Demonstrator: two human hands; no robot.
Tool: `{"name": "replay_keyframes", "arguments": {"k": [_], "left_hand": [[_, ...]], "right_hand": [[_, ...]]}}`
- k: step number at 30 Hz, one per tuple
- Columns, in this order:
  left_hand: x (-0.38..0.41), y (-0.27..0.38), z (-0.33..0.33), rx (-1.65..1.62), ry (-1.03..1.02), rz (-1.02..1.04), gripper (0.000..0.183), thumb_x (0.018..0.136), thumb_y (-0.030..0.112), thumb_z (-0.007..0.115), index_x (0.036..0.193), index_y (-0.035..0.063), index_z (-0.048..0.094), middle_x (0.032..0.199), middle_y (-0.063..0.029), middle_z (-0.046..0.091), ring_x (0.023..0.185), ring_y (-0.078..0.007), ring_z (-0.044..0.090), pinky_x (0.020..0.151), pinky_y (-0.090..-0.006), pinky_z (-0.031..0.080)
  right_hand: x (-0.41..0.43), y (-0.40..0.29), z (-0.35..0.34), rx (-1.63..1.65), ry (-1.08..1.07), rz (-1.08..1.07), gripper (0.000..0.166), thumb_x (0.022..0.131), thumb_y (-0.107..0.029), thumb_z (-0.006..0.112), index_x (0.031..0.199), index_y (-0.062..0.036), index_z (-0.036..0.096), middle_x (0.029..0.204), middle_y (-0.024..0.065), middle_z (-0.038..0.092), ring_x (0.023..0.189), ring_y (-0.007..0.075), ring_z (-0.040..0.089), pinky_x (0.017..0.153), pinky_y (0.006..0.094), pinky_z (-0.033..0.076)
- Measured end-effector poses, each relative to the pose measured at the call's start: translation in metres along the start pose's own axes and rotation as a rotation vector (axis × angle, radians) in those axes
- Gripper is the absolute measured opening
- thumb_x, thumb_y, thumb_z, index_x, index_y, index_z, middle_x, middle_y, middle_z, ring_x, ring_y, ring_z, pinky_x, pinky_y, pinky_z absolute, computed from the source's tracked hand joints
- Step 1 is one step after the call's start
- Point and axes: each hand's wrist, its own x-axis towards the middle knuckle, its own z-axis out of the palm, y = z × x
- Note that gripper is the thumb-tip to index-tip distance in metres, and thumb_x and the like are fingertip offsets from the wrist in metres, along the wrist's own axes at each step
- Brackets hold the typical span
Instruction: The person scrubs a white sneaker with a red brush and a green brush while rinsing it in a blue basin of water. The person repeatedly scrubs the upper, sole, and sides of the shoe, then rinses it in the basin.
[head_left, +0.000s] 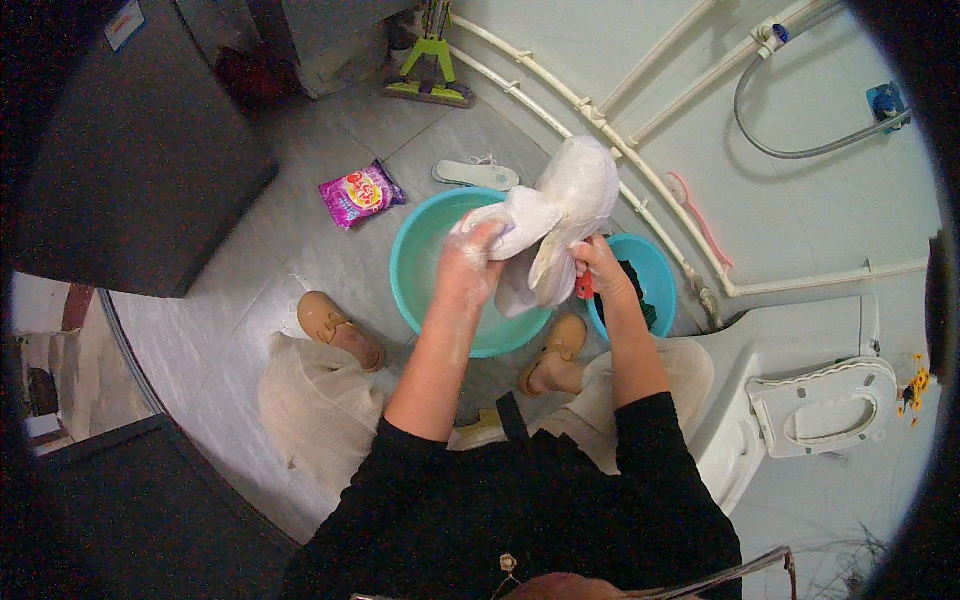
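A wet white shoe (577, 187) with its opening pulled wide is held above a round teal basin (397, 277) of cloudy water. On the left, my left hand (476, 244) grips a white flap of it, with pale suds on the skin. My right hand (600, 262) pinches the shoe's other side, its fingertips partly hidden. Just below that hand shows a small red object (584, 286); whether the hand holds it, I cannot tell. Behind the right forearm, a smaller blue basin (664, 277) contains dark cloth (646, 311).
A purple detergent bag (361, 195) and a pale insole (476, 175) with white laces beside it lie on the grey tiles. A green mop (429, 71) stands farther back. White pipes (555, 82) line the wall, a pink brush (701, 221) leaning there. The toilet (825, 409) is at right.
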Motion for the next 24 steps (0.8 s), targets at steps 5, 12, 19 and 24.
{"name": "replay_keyframes", "arguments": {"k": [5,12,19,24], "left_hand": [[-0.025,0.003,0.028,0.991,0.202,0.692,0.031,0.079,0.002,0.062,0.109,0.0038,0.056,0.097,-0.0115,0.064,0.088,-0.0239,0.063,0.08,-0.0329,0.049],[-0.019,0.006,0.017,1.129,0.241,1.02,0.019,0.08,0.005,0.064,0.1,0.0029,0.061,0.087,-0.0141,0.065,0.08,-0.03,0.064,0.075,-0.0365,0.05],[-0.029,-0.023,0.02,1.029,-0.026,0.502,0.021,0.079,0.007,0.069,0.098,0.0013,0.064,0.085,-0.0104,0.068,0.073,-0.0201,0.066,0.068,-0.0318,0.052],[-0.027,-0.01,0.022,0.194,-0.194,-0.099,0.042,0.089,0.019,0.057,0.123,-0.0056,0.05,0.099,-0.0119,0.066,0.08,-0.0242,0.065,0.075,-0.0354,0.054]], "right_hand": [[0.002,-0.005,0.01,0.081,0.016,-0.039,0.075,0.066,-0.039,0.076,0.122,0.001,0.048,0.079,0.0002,0.055,0.049,0.0056,0.044,0.045,0.0202,0.038],[0.003,-0.007,0.019,0.112,0.006,-0.022,0.07,0.067,-0.035,0.077,0.12,0.0009,0.049,0.078,-0.0005,0.055,0.048,0.0055,0.045,0.044,0.021,0.039],[0.002,-0.011,0.026,0.248,0.016,-0.076,0.068,0.069,-0.034,0.075,0.12,0.0013,0.047,0.075,0.0009,0.057,0.046,0.0067,0.047,0.043,0.0222,0.042],[0.0,0.005,0.042,0.323,-0.141,0.013,0.065,0.07,-0.034,0.075,0.119,0.0013,0.05,0.078,0.0021,0.06,0.048,0.007,0.05,0.044,0.0222,0.043]]}}
